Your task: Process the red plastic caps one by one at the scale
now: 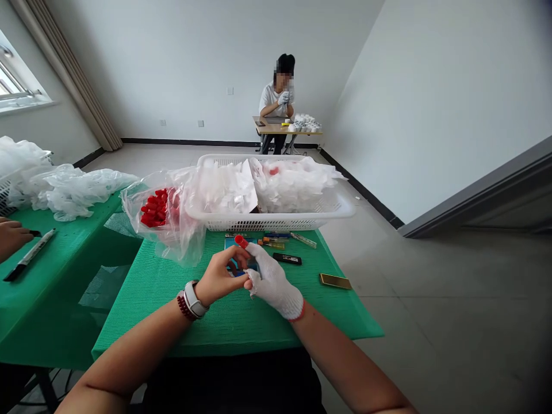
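Note:
My left hand, bare with a white watch and a beaded bracelet at the wrist, has its fingers curled and its thumb against the frayed thumb end of the glove. The white knit glove with a red cuff covers my right hand, whose fingers are stretched out. My right thumb tip pokes bare out of the glove. A red cap sits on a fingertip of the right hand. Behind my hands a blue packet lies partly hidden. A clear plastic bag holds several red caps.
A white basket filled with plastic bags stands at the table's back. Pens, a black case and a gold-edged bar lie right. Left, another person's hand is near a marker. A gloved person sits far back.

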`<state>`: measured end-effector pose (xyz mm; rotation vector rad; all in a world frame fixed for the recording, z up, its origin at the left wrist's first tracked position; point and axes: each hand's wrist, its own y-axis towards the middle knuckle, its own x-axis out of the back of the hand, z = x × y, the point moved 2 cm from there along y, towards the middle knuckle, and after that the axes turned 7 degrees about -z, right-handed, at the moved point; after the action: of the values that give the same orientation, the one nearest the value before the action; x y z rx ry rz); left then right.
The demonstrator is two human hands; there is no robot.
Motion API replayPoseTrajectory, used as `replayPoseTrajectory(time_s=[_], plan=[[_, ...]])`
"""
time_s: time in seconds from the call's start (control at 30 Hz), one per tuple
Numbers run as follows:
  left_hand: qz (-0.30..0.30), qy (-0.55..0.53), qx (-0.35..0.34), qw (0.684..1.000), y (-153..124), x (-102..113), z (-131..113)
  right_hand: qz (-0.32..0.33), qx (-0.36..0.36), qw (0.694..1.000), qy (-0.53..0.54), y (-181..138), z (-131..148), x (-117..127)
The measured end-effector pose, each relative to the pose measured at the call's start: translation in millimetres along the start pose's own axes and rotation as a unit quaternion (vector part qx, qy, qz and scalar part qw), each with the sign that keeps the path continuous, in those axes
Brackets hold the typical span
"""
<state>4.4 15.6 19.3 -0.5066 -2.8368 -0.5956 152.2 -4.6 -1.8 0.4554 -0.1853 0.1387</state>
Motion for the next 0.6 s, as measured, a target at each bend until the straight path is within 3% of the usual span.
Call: replayPoseTrajectory(time_s=[0.6], plan=[[0.021,-0.004,-0.029,0.999,-2,-2,0,-0.013,0.012,0.997,-0.074,2,8,10]])
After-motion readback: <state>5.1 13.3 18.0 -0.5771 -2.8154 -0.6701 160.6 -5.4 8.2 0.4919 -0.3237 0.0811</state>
